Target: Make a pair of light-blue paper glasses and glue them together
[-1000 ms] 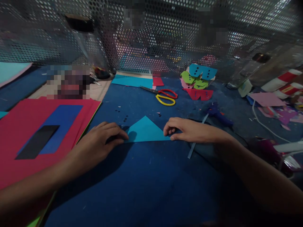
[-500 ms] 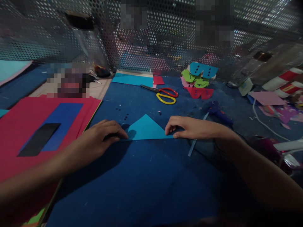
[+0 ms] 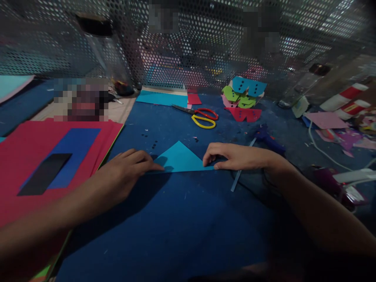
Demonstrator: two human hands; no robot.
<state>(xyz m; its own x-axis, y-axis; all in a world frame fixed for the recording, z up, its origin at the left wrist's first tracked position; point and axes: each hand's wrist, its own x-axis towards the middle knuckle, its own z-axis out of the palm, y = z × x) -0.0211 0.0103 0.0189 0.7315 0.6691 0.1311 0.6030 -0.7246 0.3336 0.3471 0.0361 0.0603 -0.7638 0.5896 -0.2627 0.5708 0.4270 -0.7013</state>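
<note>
One blue paper triangle (image 3: 179, 158) lies flat on the counter (image 3: 176, 227) between your two hands, tip at twelve o'clock, long edge running nine to three. Your left hand (image 3: 129, 170) rests its fingertips on the nine o'clock corner, any pinch hidden; your right hand (image 3: 232, 154) touches the three o'clock corner, loosely curled, thumb apart from fingers. Neither is clearly nearer. Beyond: one pair of scissors (image 3: 193, 112), one o'clock; one black strip (image 3: 45, 174), nine.
</note>
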